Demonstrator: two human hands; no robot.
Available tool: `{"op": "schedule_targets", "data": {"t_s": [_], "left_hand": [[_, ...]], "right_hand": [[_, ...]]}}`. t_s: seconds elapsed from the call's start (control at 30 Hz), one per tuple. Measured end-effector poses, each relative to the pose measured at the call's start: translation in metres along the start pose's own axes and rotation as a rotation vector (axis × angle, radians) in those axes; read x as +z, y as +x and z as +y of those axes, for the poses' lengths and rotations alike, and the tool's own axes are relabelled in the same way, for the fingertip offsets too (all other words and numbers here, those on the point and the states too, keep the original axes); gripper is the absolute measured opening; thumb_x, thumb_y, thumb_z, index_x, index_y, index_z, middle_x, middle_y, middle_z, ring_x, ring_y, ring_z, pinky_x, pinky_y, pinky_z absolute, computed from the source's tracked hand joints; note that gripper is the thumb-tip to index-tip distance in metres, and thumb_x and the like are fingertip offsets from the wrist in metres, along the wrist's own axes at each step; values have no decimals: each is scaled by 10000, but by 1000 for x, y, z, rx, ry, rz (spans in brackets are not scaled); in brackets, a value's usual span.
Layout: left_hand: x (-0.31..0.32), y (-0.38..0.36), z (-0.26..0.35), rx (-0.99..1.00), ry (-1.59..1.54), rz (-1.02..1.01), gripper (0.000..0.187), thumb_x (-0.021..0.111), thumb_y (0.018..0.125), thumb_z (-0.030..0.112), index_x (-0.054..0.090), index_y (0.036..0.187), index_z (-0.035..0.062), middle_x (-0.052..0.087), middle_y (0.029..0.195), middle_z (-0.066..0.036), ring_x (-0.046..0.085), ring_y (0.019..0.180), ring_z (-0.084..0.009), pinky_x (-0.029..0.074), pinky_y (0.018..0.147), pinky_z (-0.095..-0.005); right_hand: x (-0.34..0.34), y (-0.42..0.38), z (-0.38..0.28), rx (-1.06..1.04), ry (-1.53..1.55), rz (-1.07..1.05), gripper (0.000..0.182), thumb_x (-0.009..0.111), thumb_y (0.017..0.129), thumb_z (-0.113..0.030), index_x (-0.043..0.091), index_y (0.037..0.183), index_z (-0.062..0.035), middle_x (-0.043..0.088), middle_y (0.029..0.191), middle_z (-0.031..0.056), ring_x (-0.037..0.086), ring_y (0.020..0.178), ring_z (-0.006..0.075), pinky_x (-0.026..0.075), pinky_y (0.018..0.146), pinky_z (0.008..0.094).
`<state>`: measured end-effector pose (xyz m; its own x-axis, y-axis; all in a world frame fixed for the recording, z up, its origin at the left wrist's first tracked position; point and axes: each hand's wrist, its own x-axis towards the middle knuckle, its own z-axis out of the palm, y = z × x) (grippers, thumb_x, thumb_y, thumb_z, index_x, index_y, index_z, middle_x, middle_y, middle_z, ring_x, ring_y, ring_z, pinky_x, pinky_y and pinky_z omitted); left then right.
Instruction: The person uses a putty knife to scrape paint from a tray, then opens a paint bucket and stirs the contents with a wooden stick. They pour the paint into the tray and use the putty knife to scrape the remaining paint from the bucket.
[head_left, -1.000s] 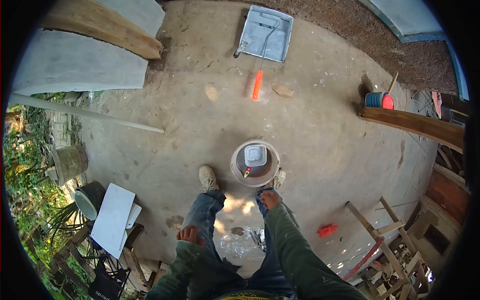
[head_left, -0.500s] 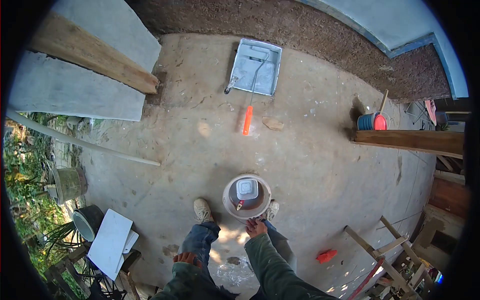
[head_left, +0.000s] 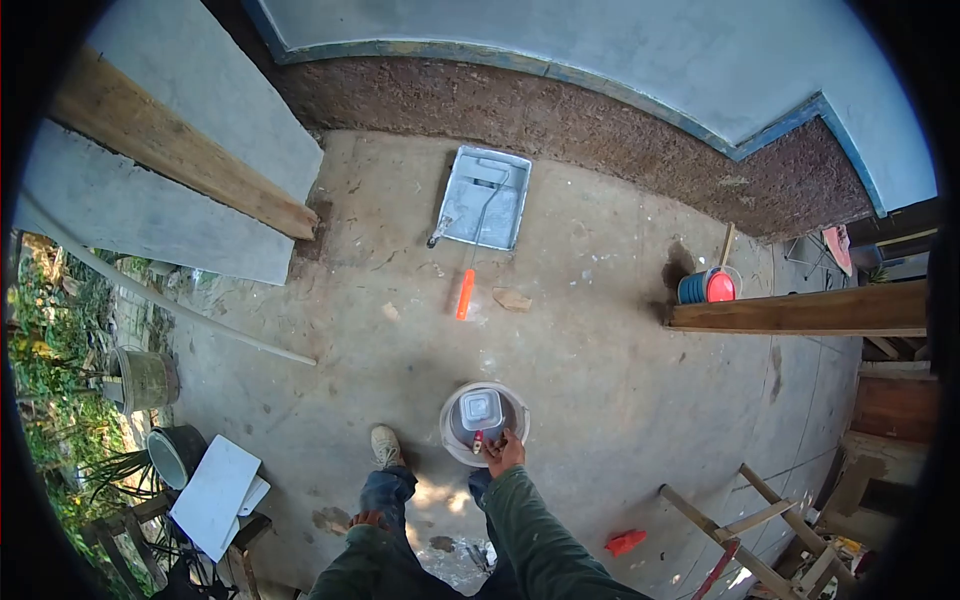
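Note:
My right hand (head_left: 505, 453) is over the near right rim of a round bucket (head_left: 446, 447), its fingers parted and holding nothing that I can see. Just left of its fingertips is a small paintbrush (head_left: 478, 440) with a reddish ferrule, inside the bucket. A square pale plastic container (head_left: 480, 409) also sits in there, behind the brush. My left hand (head_left: 370, 519) lies on my left leg, its fingers stretched out and empty. The bucket stands on the concrete floor in front of my feet.
Ahead lies a paint tray (head_left: 512, 225) with a paint roller whose orange handle (head_left: 465, 295) sticks out. A flat brown piece (head_left: 512, 299) lies beside it. Wooden beams (head_left: 800, 307) jut in from both sides. White boards (head_left: 215, 497) are at left, a red item (head_left: 626, 542) at right.
My right hand has moved from the bucket's near edge up over its rim, close to the paintbrush. My left hand stays on my leg. The view has tilted up, showing more wall.

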<state>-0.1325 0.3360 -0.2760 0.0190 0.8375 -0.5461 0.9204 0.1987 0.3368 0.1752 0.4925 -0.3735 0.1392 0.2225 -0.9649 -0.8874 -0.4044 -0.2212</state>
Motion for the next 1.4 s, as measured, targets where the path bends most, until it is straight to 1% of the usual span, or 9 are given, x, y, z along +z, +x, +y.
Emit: {"op": "schedule_targets", "data": {"t_s": [0.1,0.3,0.37,0.47,0.53,0.7,0.73,1.07,1.4], "left_hand": [[-5,-10,22,35,-84,136,392,685,671,306,632,1035,169,614,1129,-112,559,1073,-352,405,935,-491],[-10,-15,44,113,-237,345,425,675,672,302,620,1067,155,599,1172,-131,548,1099,-367,418,927,-506],[-5,-6,57,43,-402,187,461,681,674,277,609,1113,155,559,1241,-153,522,1164,-382,429,949,-503],[-6,16,108,118,-540,216,461,701,665,259,609,1108,172,538,1251,-166,499,1184,-380,396,974,-497],[-44,60,130,93,-420,113,525,707,660,252,577,1161,165,519,1265,-190,478,1197,-393,393,970,-515],[-53,109,119,107,-303,74,629,731,643,245,526,1230,146,482,1305,-208,460,1199,-409,385,972,-534],[-43,114,113,118,-286,57,630,734,644,242,526,1231,146,483,1306,-207,463,1193,-410,386,970,-534],[-14,141,183,-16,-267,66,647,739,658,268,513,1254,154,478,1315,-186,468,1189,-410,395,967,-543],[-5,143,262,-187,-42,-35,578,735,653,269,536,1193,208,441,1321,-125,447,1180,-420,419,919,-565]], "right_hand": [[-2,-21,-39,-62,-95,-36,164,543,942,-245,536,889,-90,456,646,17,558,695,214,520,743,441],[40,-43,-124,-140,-239,-35,151,615,874,-191,541,817,-72,480,665,16,554,646,199,519,646,386],[52,-41,-148,-184,-310,38,161,623,867,-191,534,781,-89,467,647,17,540,602,192,502,585,348],[61,-32,-193,-255,-410,104,175,619,866,-206,527,760,-103,466,645,17,530,576,188,494,576,330],[63,-18,-225,-295,-461,61,164,617,865,-230,558,780,-103,472,650,10,528,566,174,488,563,325],[62,28,-285,-376,-544,-11,276,621,856,-235,601,1076,-69,483,662,4,541,567,161,528,584,319],[64,40,-291,-410,-529,146,273,628,848,-233,603,1062,-65,487,673,10,547,575,162,532,590,320],[19,122,-390,-456,-623,184,309,666,818,-250,596,1067,-81,504,706,11,550,595,157,520,607,294],[-56,169,-452,-439,-866,196,318,667,839,-254,611,1083,-58,571,715,29,558,559,127,482,498,259]]}}
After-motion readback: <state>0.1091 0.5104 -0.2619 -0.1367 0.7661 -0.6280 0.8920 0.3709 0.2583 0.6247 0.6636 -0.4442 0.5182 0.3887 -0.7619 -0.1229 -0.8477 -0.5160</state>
